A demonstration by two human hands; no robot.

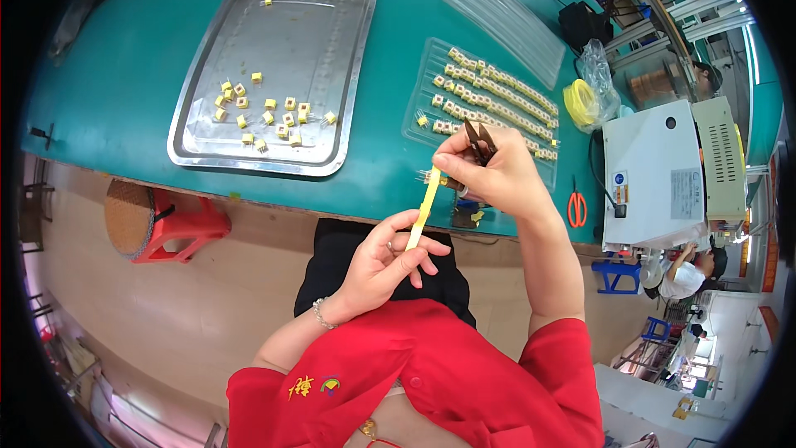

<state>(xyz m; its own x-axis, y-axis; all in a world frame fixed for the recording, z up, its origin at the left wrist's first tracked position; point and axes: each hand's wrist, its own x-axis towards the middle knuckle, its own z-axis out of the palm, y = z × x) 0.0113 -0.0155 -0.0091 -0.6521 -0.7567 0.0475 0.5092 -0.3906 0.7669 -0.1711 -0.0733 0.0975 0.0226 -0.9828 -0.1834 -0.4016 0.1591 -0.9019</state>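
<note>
A narrow strip of yellow tape (426, 206) runs slanting between my two hands. My left hand (377, 264) holds its lower end between the fingers. My right hand (502, 172) pinches at the upper end, where a small component with thin metal pins (427, 176) shows beside the fingertips, partly hidden. Dark snips (481, 143) are also tucked in my right hand, their blades pointing away from me. Beyond that hand lies a clear plastic tray (412, 116) with rows of small yellow-and-cream components (497, 98).
On the green table (108, 91), a metal tray (249, 41) at left holds scattered yellow components (269, 104). An empty clear tray (506, 25) lies at the back. To the right are orange-handled scissors (577, 208), a yellow tape roll (580, 103) and a white machine (651, 174).
</note>
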